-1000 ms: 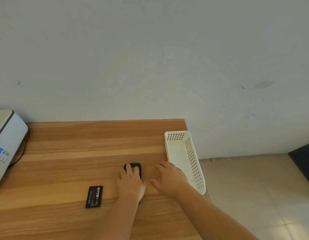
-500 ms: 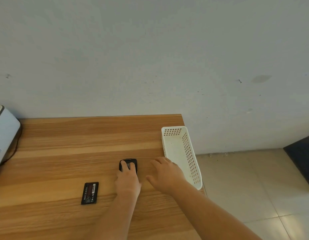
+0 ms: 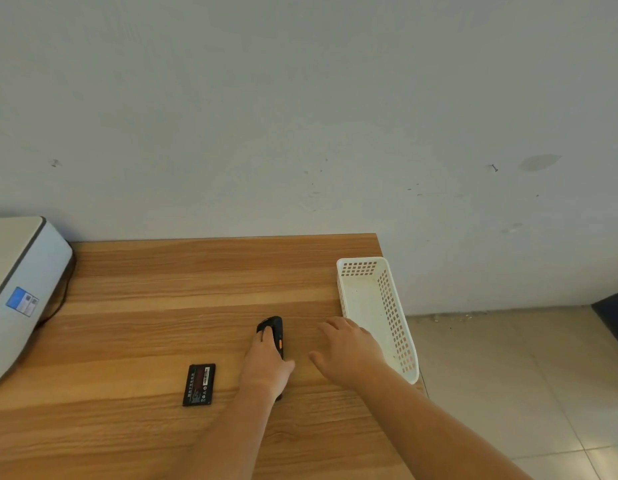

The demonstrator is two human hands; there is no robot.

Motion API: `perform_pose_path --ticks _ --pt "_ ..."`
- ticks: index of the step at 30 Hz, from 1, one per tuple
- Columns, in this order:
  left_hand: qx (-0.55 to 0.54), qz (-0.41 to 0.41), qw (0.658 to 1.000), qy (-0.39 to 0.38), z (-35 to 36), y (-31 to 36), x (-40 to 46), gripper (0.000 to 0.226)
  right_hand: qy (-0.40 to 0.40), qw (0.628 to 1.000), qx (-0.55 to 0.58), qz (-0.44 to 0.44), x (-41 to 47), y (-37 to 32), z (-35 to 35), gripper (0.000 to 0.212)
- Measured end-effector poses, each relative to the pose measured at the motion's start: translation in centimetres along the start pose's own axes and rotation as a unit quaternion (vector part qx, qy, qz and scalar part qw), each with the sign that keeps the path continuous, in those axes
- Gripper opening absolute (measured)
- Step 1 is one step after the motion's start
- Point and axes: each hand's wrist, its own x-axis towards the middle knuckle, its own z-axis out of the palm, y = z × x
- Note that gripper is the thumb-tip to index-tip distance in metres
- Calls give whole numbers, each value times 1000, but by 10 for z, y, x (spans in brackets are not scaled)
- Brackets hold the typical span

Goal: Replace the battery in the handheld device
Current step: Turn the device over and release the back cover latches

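A black handheld device (image 3: 277, 328) with an orange side button lies on the wooden table (image 3: 144, 306). My left hand (image 3: 266, 363) covers most of it and grips it, only its far end and right edge showing. My right hand (image 3: 349, 349) rests flat on the table just to the right of the device, fingers spread, holding nothing. A flat black battery (image 3: 199, 384) with a label lies on the table to the left of my left hand, apart from it.
A white perforated plastic basket (image 3: 397, 327) sits at the table's right edge, beside my right hand. A white and grey machine (image 3: 20, 292) with a cable occupies the left side. A wall is behind the table, and tiled floor lies right.
The device now shows its orange-buttoned right side, tipped up under my left hand. My right hand has stayed beside it. The view has shifted slightly.
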Motion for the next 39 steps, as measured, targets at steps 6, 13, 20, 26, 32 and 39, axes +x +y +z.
perform_pose_path --ticks 6,13,20,26,32,39 --pt "-150 0 988 -17 -13 -12 -1 46 -2 1000 -6 3 -1 -3 -1 63" --pt "-193 -9 981 3 -21 -23 -3 39 -9 1000 -7 8 -1 -1 -2 63" --pt "-213 -54 975 18 -21 -27 2 26 -5 1000 -4 9 -4 3 -4 62" --pt "-209 -38 977 13 -18 -36 8 27 -1 1000 -2 12 -6 6 -5 61" --pt "-219 -36 975 -17 -6 -31 7 32 1 1000 -3 16 -7 7 -7 57" --pt "-198 -76 977 18 7 -35 10 37 1 1000 -2 18 -6 10 -6 59"
